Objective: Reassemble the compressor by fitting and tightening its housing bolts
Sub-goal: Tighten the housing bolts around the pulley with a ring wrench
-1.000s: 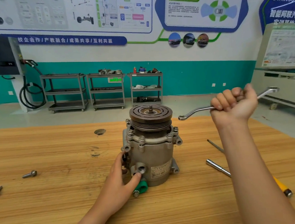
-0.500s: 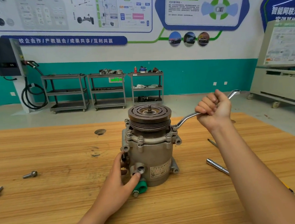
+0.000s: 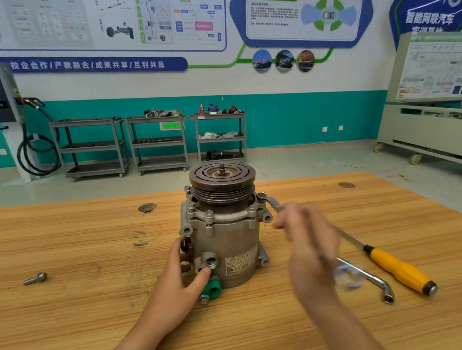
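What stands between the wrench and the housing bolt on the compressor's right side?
Nothing visible. The wrench ring sits on the housing bolt at the flange's right rear, close beside the pulley. The right hand, blurred, holds its handle; the left hand steadies the compressor.

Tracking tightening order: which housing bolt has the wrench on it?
The far-right flange bolt, beside the pulley: the wrench ring sits over it; the other bolt heads are bare.

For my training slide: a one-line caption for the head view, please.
Left hand steadies the upright compressor while the blurred right hand holds a wrench seated on a housing bolt.
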Demonstrator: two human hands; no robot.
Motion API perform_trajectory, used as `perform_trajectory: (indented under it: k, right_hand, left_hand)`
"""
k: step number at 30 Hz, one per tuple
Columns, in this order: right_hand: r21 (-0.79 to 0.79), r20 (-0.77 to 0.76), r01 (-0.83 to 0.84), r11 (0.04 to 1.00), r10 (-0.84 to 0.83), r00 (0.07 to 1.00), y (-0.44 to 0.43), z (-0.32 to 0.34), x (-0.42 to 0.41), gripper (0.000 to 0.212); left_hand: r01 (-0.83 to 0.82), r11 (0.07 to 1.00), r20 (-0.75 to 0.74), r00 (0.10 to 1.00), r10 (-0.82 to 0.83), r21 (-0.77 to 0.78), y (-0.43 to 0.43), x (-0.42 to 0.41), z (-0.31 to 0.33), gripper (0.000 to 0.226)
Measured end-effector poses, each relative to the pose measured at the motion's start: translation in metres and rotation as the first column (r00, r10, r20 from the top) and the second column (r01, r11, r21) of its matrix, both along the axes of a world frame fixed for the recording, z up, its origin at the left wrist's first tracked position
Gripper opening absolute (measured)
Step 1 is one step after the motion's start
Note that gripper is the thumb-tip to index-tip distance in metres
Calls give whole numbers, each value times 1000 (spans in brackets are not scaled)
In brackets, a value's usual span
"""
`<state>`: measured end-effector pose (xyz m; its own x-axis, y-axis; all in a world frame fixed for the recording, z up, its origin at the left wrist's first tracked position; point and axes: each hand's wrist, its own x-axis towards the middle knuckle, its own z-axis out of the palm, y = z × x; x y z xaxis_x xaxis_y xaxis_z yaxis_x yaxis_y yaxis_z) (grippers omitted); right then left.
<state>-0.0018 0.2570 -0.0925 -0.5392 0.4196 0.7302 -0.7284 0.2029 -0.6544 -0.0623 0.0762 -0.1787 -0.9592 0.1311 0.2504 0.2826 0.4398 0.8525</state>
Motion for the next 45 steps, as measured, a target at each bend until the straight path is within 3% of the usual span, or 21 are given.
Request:
perform_trajectory:
  k: [2, 4, 6, 8, 11, 12, 15, 18, 22, 32, 37, 43, 45]
  right_hand:
    - [233, -110, 97, 968, -73, 991, -29, -6, 0, 27]
    - [262, -151, 118, 958, -80, 985, -47, -1, 0, 28]
    - [79, -58, 19, 997, -14, 998, -49, 18, 0, 36]
    - [-289, 2, -181, 940, 190, 982, -33, 45, 4, 50]
    - [-576, -392, -335, 746, 107, 914, 13, 79, 6, 53]
    - [-634, -423, -384, 671, 114, 899, 28, 88, 0, 50]
    - [-818, -252, -311, 483, 185, 950, 56, 100, -33, 43]
    - [-885, -24, -167, 435, 315, 949, 63, 90, -61, 39]
    - [-919, 15, -149, 364, 410, 912, 65, 74, -73, 34]
    - [-911, 72, -117, 396, 431, 900, 68, 79, -78, 31]
    - [-899, 104, -55, 434, 333, 937, 63, 74, -76, 26]
    - [-835, 17, -42, 549, 101, 995, 41, 38, -37, 24]
    - [-768, -38, -82, 635, 83, 996, 28, 26, -20, 28]
  left_hand:
    - [3, 1000, -6, 1000, -3, 11, 0, 0, 0, 73]
    - [7, 1000, -7, 1000, -7, 24, 1, 1, 1, 73]
    - [9, 1000, 0, 1000, -9, 19, 1, 1, 1, 73]
    - [-2, 1000, 13, 1000, 2, -9, 0, 2, 1, 78]
    - [-11, 1000, 25, 1000, 11, -24, 0, 1, 2, 84]
    - [-10, 1000, 27, 1000, 10, -25, 0, 1, 2, 84]
    - [-11, 1000, 33, 999, 12, -25, -1, 1, 3, 85]
    - [-10, 1000, 41, 999, 11, -27, -1, 2, 3, 85]
    - [-7, 1000, 36, 999, 8, -22, -1, 2, 3, 85]
    - [-11, 999, 22, 1000, 12, -34, 0, 3, 3, 82]
    - [-13, 999, 19, 1000, 13, -43, 0, 3, 4, 84]
    - [-11, 999, 14, 1000, 12, -52, 1, 4, 5, 83]
    - [-10, 999, 12, 1000, 11, -53, 2, 3, 5, 82]
